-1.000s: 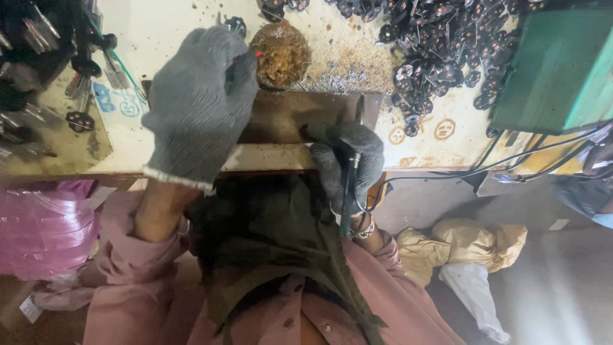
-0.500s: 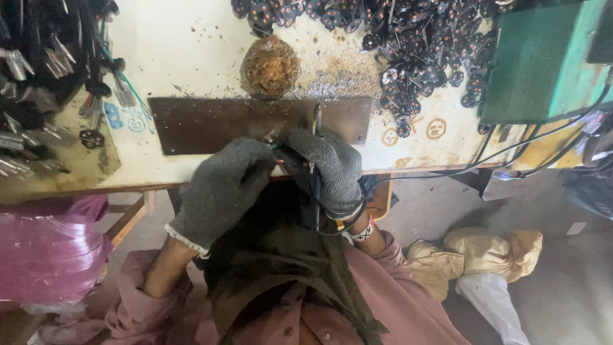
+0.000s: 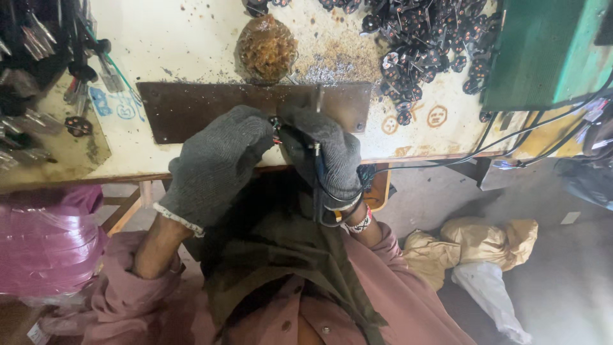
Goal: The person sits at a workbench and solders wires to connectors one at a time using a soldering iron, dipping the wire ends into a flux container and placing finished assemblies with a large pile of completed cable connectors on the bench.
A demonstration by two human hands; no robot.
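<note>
Both gloved hands pressed together over the brown plate (image 3: 191, 108): left hand (image 3: 214, 163) pinching a small part (image 3: 276, 122), right hand (image 3: 325, 156) gripping a tool (image 3: 317, 166), soldering apparently underway, calling for steadiness.

The small part (image 3: 276, 128) between the gloved hands was mostly hidden. The green box (image 3: 543, 51) was cut off at the top edge. The dark pieces (image 3: 428, 38) were too small to tell.

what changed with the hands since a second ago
The left hand drew back from the brownish lump at the far side of the metal plate to the near edge, meeting the right hand around a small part. The right hand kept its grip on the dark tool. Plate, lump and pile of dark parts stayed put.
</note>
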